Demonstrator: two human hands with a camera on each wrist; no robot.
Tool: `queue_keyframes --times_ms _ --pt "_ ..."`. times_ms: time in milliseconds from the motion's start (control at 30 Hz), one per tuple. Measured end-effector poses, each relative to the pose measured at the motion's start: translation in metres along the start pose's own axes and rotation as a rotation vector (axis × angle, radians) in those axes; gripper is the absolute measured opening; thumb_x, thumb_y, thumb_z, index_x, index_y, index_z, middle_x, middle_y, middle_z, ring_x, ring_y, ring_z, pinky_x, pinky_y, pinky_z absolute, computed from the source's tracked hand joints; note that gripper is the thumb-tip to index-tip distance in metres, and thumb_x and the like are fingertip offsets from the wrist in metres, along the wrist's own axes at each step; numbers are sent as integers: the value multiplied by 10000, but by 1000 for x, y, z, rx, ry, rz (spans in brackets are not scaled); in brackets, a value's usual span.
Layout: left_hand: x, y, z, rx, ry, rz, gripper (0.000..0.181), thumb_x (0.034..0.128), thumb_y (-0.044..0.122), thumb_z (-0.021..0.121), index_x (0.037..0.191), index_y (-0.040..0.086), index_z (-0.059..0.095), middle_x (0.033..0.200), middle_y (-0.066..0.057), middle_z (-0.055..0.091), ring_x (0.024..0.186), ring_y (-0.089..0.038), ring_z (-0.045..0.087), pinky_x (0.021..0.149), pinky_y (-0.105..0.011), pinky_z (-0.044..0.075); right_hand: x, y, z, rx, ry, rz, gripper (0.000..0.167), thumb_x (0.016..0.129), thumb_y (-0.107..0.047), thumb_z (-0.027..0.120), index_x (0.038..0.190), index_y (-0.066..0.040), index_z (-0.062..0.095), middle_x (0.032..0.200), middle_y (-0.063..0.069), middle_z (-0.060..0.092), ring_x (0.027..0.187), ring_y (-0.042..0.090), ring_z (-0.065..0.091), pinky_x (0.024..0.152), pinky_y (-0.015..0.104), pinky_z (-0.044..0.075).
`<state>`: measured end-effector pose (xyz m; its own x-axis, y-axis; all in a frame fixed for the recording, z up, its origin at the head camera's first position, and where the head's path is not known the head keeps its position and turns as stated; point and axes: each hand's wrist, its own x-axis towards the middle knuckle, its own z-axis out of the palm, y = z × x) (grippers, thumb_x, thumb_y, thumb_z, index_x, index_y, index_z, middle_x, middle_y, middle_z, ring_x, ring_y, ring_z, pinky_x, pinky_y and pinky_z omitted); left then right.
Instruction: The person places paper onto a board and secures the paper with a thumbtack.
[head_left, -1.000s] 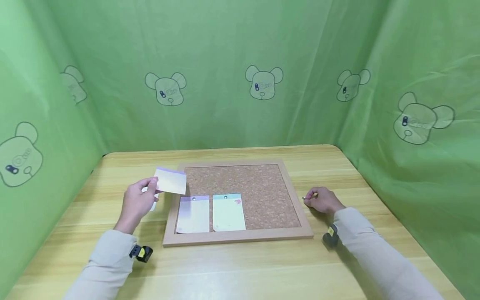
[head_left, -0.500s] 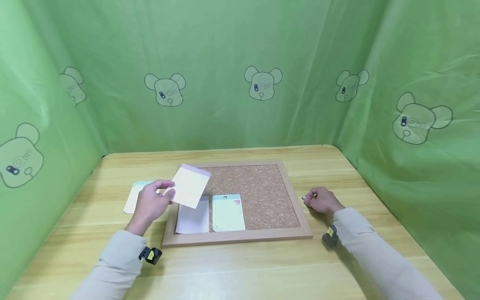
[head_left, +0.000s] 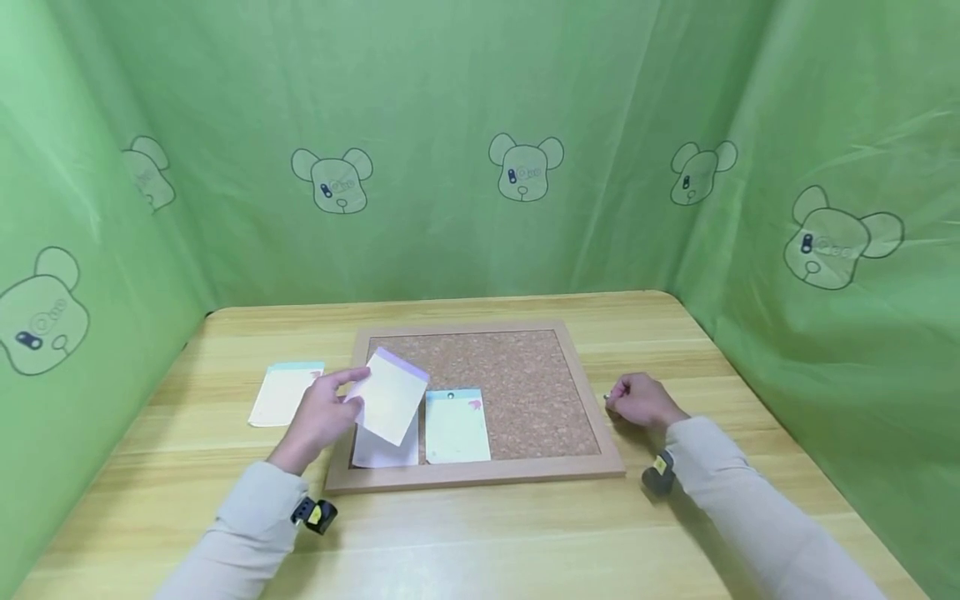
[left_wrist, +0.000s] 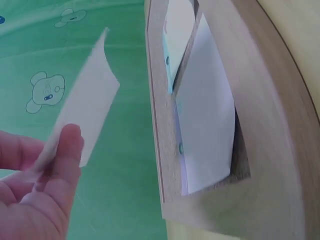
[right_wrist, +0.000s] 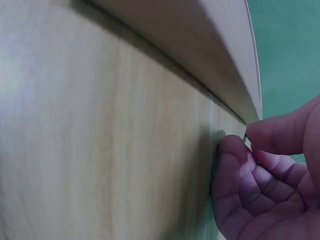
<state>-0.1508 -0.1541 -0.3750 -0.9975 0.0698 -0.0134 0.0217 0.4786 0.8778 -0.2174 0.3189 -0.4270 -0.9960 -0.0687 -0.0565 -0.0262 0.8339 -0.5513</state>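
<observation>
My left hand [head_left: 321, 418] pinches a pale paper note [head_left: 392, 397] with a purple top strip, held tilted above the left part of a wood-framed cork board [head_left: 525, 375]. Beneath it, partly covered, lies a purple-topped note [head_left: 384, 452] on the cork. Beside that one, a blue-topped note [head_left: 457, 432] is fixed by a silver tack [head_left: 451, 396]. In the left wrist view, thumb and fingers [left_wrist: 69, 150] grip the sheet's lower edge. Just right of the frame, my right hand [head_left: 645, 400] pinches a small shiny thumbtack [head_left: 607, 397], mostly hidden by the fingertips.
Another blue-topped note [head_left: 285, 398] lies loose on the wooden table [head_left: 480, 542], left of the board. Green curtains [head_left: 427, 242] with bear-head drawings enclose the table at the back and both sides.
My left hand has carried the purple-topped note rightward from the board's left edge to over the cork, turning it on the way. The loose blue-topped note came into view. My right hand stays put.
</observation>
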Motion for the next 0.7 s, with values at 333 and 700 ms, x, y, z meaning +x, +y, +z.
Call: queue_keyframes --times_ms 333,700 --pt "-2 5 11 -121 -122 39 518 872 -63 542 1385 -15 486 1446 -157 459 1309 -381 421 1043 -447 410 -2 -8 1 27 -29 -20 103 836 -92 601 889 -26 659 819 56 615 768 213 554 667 313 461" --pt "0 11 41 -144 -145 30 575 841 -58 620 1394 25 489 1476 -113 429 1307 -425 402 1052 -488 387 -2 -15 2 72 -51 -24 95 848 -73 585 890 -14 647 792 61 602 735 204 551 642 301 482"
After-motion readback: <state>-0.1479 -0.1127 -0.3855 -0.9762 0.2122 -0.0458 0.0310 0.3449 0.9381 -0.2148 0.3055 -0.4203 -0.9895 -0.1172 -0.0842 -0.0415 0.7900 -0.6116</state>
